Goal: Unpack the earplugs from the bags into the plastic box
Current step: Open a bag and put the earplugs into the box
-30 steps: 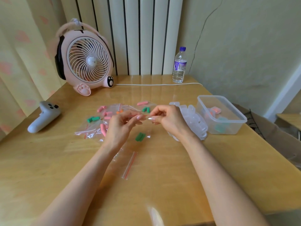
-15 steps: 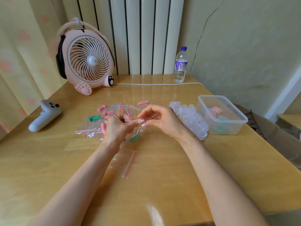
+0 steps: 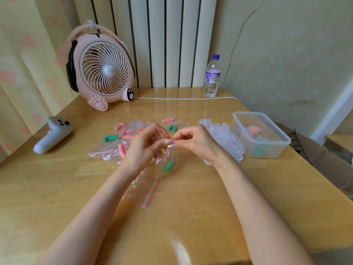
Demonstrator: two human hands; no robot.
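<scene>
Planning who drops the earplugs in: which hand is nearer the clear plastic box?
Right. The right hand sits just left of the plastic box, with a pile of clear cases between them. The left hand is farther left, beyond the right hand. Both pinch the top of the zip bag.

readable text: none | water bottle at 1 o'clock on the table's far edge | purple label: print too small to make out
</scene>
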